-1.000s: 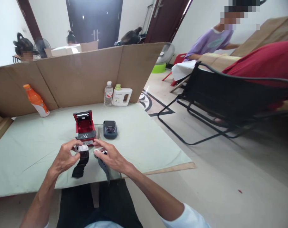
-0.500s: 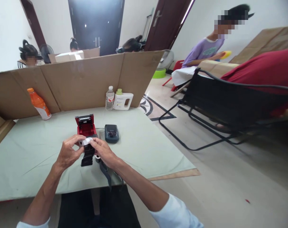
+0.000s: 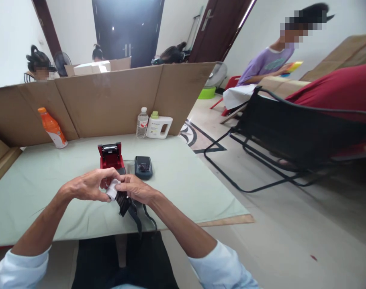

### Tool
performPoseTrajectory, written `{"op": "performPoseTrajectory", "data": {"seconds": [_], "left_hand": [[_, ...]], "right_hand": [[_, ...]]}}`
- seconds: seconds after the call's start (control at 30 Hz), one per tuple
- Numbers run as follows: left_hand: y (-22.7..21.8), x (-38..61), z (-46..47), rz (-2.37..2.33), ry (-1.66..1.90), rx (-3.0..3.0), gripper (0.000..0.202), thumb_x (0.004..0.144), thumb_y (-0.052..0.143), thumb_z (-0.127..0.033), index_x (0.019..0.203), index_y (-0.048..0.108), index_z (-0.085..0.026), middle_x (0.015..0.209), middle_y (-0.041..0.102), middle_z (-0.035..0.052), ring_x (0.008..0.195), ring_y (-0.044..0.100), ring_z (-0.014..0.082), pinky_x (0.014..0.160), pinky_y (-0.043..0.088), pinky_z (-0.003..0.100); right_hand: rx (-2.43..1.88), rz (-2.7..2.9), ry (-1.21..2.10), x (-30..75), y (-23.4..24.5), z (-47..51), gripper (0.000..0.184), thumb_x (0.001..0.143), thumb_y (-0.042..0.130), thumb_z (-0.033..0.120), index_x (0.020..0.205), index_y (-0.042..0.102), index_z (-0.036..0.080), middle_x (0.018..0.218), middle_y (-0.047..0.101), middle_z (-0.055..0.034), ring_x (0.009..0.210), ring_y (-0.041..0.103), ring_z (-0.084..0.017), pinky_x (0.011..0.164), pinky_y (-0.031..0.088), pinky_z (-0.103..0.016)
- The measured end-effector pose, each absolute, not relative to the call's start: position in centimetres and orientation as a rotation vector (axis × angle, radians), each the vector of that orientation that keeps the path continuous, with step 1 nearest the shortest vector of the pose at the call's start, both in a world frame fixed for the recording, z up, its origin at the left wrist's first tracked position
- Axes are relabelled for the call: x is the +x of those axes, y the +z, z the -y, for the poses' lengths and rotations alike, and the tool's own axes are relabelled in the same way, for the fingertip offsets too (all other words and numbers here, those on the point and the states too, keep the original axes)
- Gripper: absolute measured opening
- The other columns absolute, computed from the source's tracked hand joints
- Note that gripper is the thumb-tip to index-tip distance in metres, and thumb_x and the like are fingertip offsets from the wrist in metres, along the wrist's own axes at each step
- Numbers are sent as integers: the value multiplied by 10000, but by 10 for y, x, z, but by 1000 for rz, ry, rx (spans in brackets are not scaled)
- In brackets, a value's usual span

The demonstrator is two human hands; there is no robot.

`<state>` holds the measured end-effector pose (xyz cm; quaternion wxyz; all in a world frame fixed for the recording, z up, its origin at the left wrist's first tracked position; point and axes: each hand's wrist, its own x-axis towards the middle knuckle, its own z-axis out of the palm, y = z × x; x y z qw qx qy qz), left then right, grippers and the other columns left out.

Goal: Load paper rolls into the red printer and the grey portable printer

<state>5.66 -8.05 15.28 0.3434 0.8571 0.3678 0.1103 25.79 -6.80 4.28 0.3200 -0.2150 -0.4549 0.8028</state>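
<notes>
In front of my chest, both hands are on a small white paper roll (image 3: 113,189). My left hand (image 3: 90,185) is closed round its left end, with thumb and fingers bent about it. My right hand (image 3: 138,188) pinches at the roll's right side, thumb on top. A glossy black strip (image 3: 123,205) hangs below the right fingers; whether it joins the roll is hidden. Just beyond the hands stands a small red printer (image 3: 111,161) with its lid raised. To its right lies a dark handheld device (image 3: 143,167).
A black strap (image 3: 137,221) trails over the table's front edge. An orange bottle (image 3: 53,128), a clear water bottle (image 3: 142,123) and a white jug (image 3: 159,127) stand against the cardboard wall (image 3: 110,100). A black folding chair (image 3: 291,132) and a person in purple (image 3: 265,66) are at right.
The roll has tilted and come slightly nearer to me. My left wrist has turned flatter, its forearm swinging out left. The black strip now slants to the right.
</notes>
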Motion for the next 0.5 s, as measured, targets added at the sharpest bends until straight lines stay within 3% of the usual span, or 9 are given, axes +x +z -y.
{"op": "performPoseTrajectory", "data": {"seconds": [0.13, 0.23, 0.37, 0.5], "left_hand": [[154, 62, 82, -911, 321, 2236, 451, 712, 757, -188, 1153, 669, -215, 1012, 685, 25, 872, 626, 178, 777, 525, 302], [139, 60, 82, -876, 537, 2136, 494, 722, 811, -256, 1187, 646, -214, 1135, 679, 66, 1007, 642, 222, 870, 541, 346], [126, 60, 83, -793, 780, 1989, 611, 749, 822, -374, 1281, 577, -199, 1142, 667, 100, 985, 664, 238, 824, 562, 347], [149, 69, 96, -917, 468, 2399, 514, 775, 732, -197, 1276, 621, -236, 1134, 681, 71, 1042, 622, 241, 926, 544, 374]], "right_hand": [[-540, 1201, 2102, 258, 43, 67, 486, 619, 945, 495, 885, 732, 148, 801, 695, -18, 707, 629, -139, 705, 492, -266], [-448, 1140, 2080, 256, 48, 69, 502, 599, 946, 539, 822, 708, 158, 747, 661, 0, 662, 599, -128, 662, 485, -253], [-377, 1099, 2036, 257, 54, 70, 540, 578, 943, 582, 818, 702, 163, 760, 652, 0, 690, 593, -134, 677, 485, -255], [-482, 1340, 1961, 266, 59, 66, 438, 656, 921, 507, 832, 738, 149, 752, 649, 8, 715, 590, -134, 694, 464, -249]]}}
